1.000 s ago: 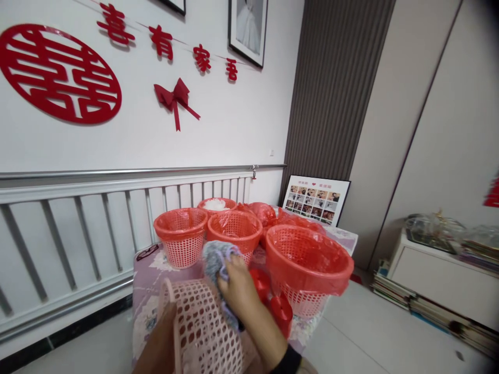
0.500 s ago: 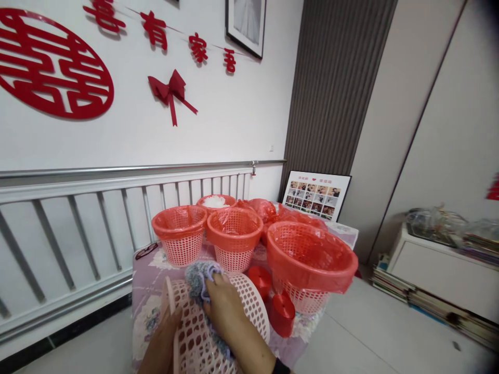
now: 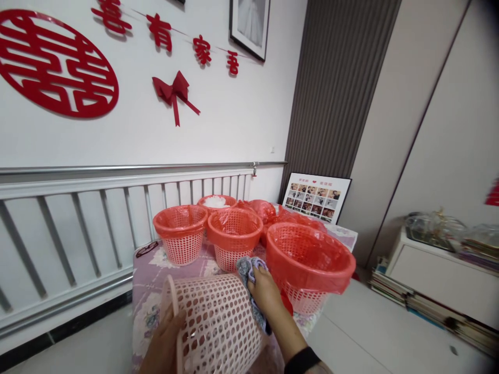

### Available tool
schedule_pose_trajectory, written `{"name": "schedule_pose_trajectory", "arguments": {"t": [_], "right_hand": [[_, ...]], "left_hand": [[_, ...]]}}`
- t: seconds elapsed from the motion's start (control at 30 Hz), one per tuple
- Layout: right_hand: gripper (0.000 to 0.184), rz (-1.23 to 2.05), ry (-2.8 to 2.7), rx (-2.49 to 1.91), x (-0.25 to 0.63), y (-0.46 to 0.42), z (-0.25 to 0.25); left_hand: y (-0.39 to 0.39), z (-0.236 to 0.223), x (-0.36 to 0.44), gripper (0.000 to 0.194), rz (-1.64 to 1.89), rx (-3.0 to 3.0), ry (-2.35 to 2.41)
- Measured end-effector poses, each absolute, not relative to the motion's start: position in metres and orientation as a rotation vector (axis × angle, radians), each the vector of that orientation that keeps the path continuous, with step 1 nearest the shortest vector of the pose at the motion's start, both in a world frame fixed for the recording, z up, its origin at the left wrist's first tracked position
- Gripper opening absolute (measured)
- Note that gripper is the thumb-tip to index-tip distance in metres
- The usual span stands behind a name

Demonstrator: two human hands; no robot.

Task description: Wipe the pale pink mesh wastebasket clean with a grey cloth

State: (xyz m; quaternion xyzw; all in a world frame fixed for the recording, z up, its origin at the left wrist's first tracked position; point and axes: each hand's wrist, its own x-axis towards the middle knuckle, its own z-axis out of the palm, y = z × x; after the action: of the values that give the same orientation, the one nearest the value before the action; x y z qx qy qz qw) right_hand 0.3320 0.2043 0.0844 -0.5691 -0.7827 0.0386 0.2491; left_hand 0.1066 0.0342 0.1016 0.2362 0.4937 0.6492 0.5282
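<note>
A pale pink perforated plastic basket (image 3: 216,322) lies tilted on its side at the near edge of the table. My left hand (image 3: 166,337) grips its rim, thumb on the outside and the other fingers mostly hidden. Bunched in my right hand (image 3: 267,293) is a grey-and-lilac cloth (image 3: 249,278), pressed against the basket's base end. Just behind stand pink baskets lined with red plastic bags: one at left (image 3: 181,234), one in the middle (image 3: 235,239) and a larger one at right (image 3: 310,265). A red ribbon roll (image 3: 287,301) is mostly hidden behind my right forearm.
The table has a purple floral cloth (image 3: 148,311). Eyeglasses (image 3: 147,249) lie at its left edge. At the back are a basket with white contents (image 3: 216,201) and crumpled red plastic bags (image 3: 263,209). A white radiator (image 3: 86,192) runs along the wall behind; a low cabinet (image 3: 432,265) stands right.
My right hand has moved the cloth rightward, from the basket's upper side to its base end. The basket has turned a little, and the ribbon rolls are now mostly covered.
</note>
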Motion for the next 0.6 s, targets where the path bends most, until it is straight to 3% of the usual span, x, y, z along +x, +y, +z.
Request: {"name": "schedule_pose_trajectory", "arguments": {"t": [0.13, 0.3, 0.47, 0.6], "right_hand": [[0.033, 0.052, -2.070, -1.567, 0.349, 0.214, 0.089], [0.036, 0.017, -2.015, -1.376, 0.324, 0.205, 0.118], [0.047, 0.163, -2.053, -0.951, 0.254, 0.149, 0.144], [0.050, 0.355, -2.187, -0.924, 0.208, 0.109, 0.140]], "left_hand": [[0.037, 0.090, 0.091, 0.065, 1.579, 0.637, 1.200], [0.043, 0.077, 0.078, 0.085, 1.541, 0.584, 0.929], [0.039, 0.053, 0.087, 0.076, 1.502, 0.524, 0.953], [0.036, 0.024, 0.086, 0.074, 1.561, 0.621, 1.118]]}}
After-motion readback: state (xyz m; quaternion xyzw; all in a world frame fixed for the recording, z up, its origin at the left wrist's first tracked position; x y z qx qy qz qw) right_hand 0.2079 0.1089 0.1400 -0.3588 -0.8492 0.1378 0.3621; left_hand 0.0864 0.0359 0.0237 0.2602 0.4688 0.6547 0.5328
